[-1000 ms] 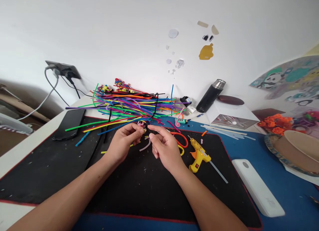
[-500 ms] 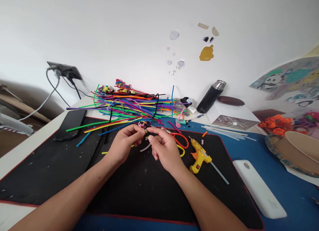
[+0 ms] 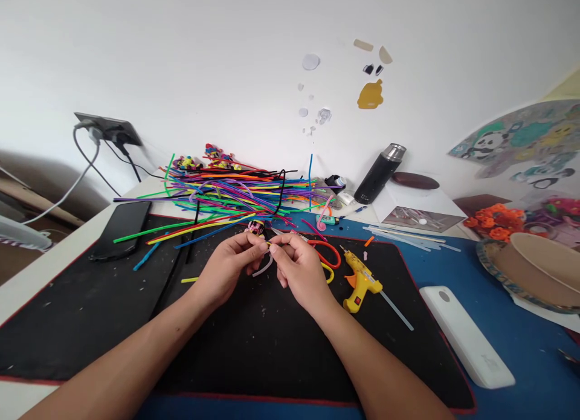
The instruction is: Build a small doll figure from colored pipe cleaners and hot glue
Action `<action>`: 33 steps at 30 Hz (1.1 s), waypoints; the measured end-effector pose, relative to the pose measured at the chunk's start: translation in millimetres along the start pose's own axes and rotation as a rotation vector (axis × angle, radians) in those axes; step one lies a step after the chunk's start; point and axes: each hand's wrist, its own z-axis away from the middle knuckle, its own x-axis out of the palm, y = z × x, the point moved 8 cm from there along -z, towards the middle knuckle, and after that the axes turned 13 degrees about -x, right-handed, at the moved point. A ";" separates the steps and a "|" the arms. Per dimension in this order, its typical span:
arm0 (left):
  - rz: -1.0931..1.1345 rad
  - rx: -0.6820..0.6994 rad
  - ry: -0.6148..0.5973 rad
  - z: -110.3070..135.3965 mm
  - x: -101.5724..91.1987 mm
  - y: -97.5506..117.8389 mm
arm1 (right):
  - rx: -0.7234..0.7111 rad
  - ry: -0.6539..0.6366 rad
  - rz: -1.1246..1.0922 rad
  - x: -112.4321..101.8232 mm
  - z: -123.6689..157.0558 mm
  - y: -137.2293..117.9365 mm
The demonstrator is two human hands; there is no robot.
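A small pink-and-black pipe-cleaner figure [image 3: 256, 228] pokes up above the fingertips of my left hand [image 3: 224, 268], whose thumb and forefinger are closed on its lower part. My right hand [image 3: 301, 272] meets the left, thumb and forefinger pinched at a small yellow bit [image 3: 269, 244] below the figure. Whether that bit is joined to the figure is hidden by the fingers. A pale curved strip [image 3: 263, 268] lies under the hands. Scissors [image 3: 334, 260] with red and yellow handles rest beside my right hand, and a yellow glue gun [image 3: 360, 281] lies further right.
Many coloured pipe cleaners [image 3: 235, 193] are heaped behind the hands, with small finished figures [image 3: 222, 157] beyond. A phone [image 3: 121, 229] lies left on the black mat [image 3: 254, 353]. To the right are clear glue sticks [image 3: 408, 239], a black flask [image 3: 379, 175] and a white oblong device [image 3: 469, 338].
My right thumb and forefinger have closed in to pinch at the left fingertips; before, the forefinger was stretched out. The view has shifted slightly.
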 end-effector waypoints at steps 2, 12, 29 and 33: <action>-0.029 0.011 -0.008 0.6 1.0 0.0 | 0.009 0.005 0.005 -1.3 -0.1 -1.0; -0.198 0.071 0.016 1.1 -2.7 3.9 | 0.060 -0.019 -0.001 -4.2 -1.8 0.2; -0.269 0.100 0.062 4.7 -4.5 13.2 | 0.080 -0.049 -0.021 -3.3 -2.0 -1.0; -0.170 0.061 0.050 2.1 -5.8 9.3 | 0.067 -0.055 -0.025 -3.4 -1.9 -1.4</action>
